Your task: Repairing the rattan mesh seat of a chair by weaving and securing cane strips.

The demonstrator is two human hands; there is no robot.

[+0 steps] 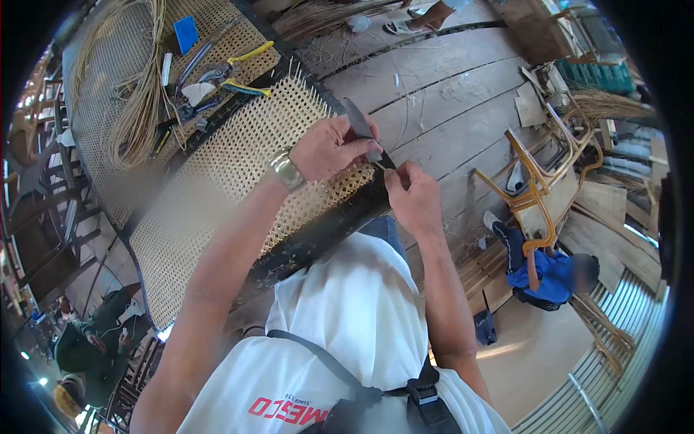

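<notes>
My left hand [329, 148], with a metal watch on its wrist, grips a knife with a grey blade [358, 123] above the edge of a woven cane panel [224, 166]. My right hand [413, 195] pinches a thin cane strand [381, 166] just under the blade tip, at the panel's dark frame [325, 231]. The two hands are almost touching. Both forearms rise from the lower edge over my white shirt.
A second cane panel [108, 87] carries loose cane strips [141, 94], pliers and cutters with yellow handles [231, 69], and a blue block [186, 32]. A bent rattan chair frame [538, 181] lies on the plank floor. One person in blue [549, 271] sits at right, another in green [94, 340] lower left.
</notes>
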